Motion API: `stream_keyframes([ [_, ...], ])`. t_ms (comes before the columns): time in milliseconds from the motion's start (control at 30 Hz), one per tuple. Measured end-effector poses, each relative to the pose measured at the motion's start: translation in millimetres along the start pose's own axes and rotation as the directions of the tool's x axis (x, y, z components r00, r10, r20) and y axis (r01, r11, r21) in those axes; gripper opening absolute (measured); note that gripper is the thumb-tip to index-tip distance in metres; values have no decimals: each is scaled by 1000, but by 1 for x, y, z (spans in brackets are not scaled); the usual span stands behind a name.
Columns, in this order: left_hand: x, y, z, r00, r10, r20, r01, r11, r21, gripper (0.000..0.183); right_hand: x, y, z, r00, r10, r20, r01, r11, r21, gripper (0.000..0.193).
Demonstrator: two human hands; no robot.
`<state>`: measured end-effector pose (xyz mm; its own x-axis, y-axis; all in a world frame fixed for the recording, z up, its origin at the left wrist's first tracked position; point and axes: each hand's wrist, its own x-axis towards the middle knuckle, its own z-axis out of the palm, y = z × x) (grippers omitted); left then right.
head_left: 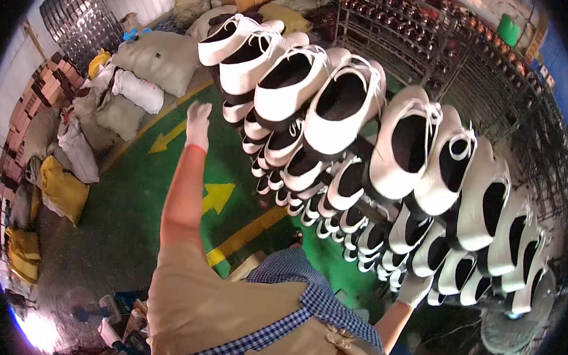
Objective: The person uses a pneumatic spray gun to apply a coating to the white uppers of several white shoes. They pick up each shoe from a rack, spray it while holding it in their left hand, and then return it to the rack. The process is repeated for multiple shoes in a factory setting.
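Note:
White lace-up shoes [339, 125] with black insides stand in several tiers on a rack in front of me. My left hand [198, 127], in a white glove, is raised to the left of the rack over the green floor. It holds nothing, its fingers stretched out, apart from the nearest shoe [238, 70]. My right hand [414, 289], gloved in white too, is low on the right against the lower-tier shoes [432, 248]. Its fingertips are hidden among them, so whether it grips a shoe or the rack does not show.
Stuffed sacks [158, 59] and a yellow sack [64, 190] line the left wall beside stacked brown blocks [35, 104]. Metal racks [396, 38] with dark rounded objects stand behind the shoes. A fan [515, 328] is at lower right. Yellow arrows [218, 198] mark the green floor.

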<state>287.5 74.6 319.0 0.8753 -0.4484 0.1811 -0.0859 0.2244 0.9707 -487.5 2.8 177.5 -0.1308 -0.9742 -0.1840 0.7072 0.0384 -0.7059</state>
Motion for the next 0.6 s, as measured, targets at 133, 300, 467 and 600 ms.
stream_keyframes([
  [133,122,-18,25,964,219,149,-257,914,314,78,5,-8,-19,994,70,-82,-67,997,48,48],
  [300,184,-44,93,885,304,352,-465,619,633,77,-21,-11,-5,990,86,-113,-57,970,237,45],
  [467,143,-94,188,804,272,529,-594,424,684,76,-38,-14,22,980,44,-195,-31,997,69,44],
  [600,97,-153,266,755,150,638,-640,380,668,76,-33,-1,34,968,96,-230,-108,993,-43,49],
])
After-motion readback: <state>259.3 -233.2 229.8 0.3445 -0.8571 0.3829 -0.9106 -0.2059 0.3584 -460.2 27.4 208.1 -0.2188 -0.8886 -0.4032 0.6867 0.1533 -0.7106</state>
